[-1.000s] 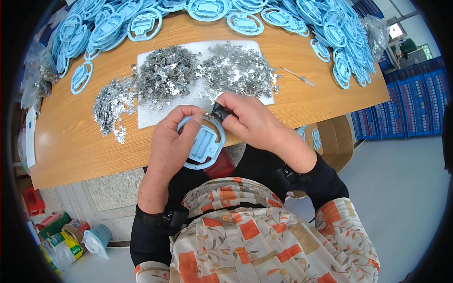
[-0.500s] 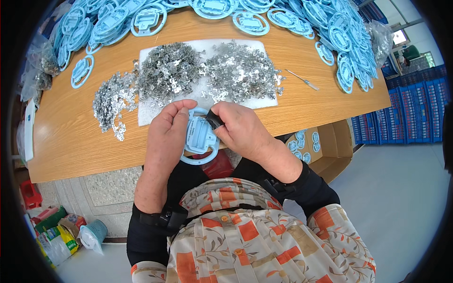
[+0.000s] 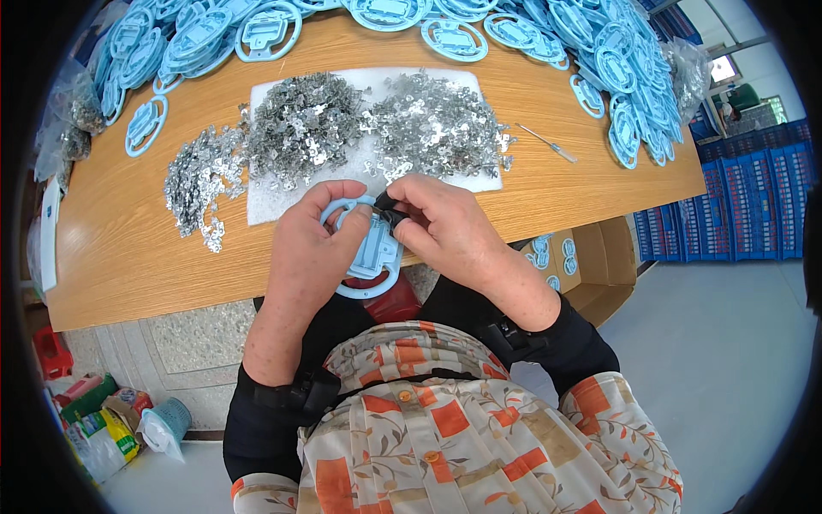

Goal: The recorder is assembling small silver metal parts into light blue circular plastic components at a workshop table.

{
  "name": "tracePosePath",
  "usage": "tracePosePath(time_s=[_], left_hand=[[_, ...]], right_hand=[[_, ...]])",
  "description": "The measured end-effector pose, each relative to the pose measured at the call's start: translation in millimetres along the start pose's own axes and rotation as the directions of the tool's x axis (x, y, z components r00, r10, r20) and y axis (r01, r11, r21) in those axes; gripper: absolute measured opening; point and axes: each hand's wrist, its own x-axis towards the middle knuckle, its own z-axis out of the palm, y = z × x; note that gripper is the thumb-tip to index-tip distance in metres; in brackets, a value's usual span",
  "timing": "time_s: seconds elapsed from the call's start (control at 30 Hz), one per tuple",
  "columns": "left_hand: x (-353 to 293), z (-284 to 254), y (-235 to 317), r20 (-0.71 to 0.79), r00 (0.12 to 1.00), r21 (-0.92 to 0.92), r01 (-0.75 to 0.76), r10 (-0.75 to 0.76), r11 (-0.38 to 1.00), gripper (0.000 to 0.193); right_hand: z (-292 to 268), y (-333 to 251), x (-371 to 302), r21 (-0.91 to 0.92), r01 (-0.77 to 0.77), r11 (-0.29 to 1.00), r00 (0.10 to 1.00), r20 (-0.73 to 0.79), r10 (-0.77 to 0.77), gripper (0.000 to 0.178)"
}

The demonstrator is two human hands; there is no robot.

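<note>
Here, L fingers (image 3: 340, 189) pinching blue frame (image 3: 375, 254), R fingers (image 3: 386, 202) (black-tipped) by its rim, can't tell if gripping

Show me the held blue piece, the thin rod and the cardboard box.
Blue piece (image 3: 375, 251), head view: its recessed middle.
Thin rod (image 3: 545, 143), head view: its middle.
Cardboard box (image 3: 611, 254), head view: its inner wall.

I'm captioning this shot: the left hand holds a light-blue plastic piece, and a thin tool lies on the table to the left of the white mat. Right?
Not quite: the head view shows the thin tool lying on the table to the right of the white mat. The left hand does hold a light-blue plastic piece.
</note>
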Motion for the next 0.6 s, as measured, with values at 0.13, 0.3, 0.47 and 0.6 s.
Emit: tracePosePath(time_s=[0.13, 0.3, 0.47, 0.6], left_hand=[[-0.6, 0.2, -2.9, 0.007, 1.0, 0.0, -0.013, 0.013, 1.0, 0.024], [-2.0, 3.3, -2.9, -0.001, 1.0, 0.041, -0.03, 0.03, 0.999, 0.022], [0.4, 3.6, -4.7, -0.042, 0.976, 0.272, -0.194, 0.213, 0.942, 0.021], [2.5, 2.0, -7.6, -0.03, 0.981, 0.263, -0.177, 0.191, 0.949, 0.021]], right_hand=[[6.8, 1.8, -4.6, 0.124, -0.022, 0.992, 0.996, -0.086, 0.033, 0.022], [12.1, 1.0, -3.0, 0.177, -0.002, 0.984, 0.988, -0.152, 0.03, 0.025], [6.9, -3.1, 4.0, 0.073, -0.052, 0.996, 0.997, -0.053, 0.056, 0.02], [-7.3, -5.5, 4.3, 0.021, -0.005, 1.0, 0.995, -0.098, 0.007, 0.017]])
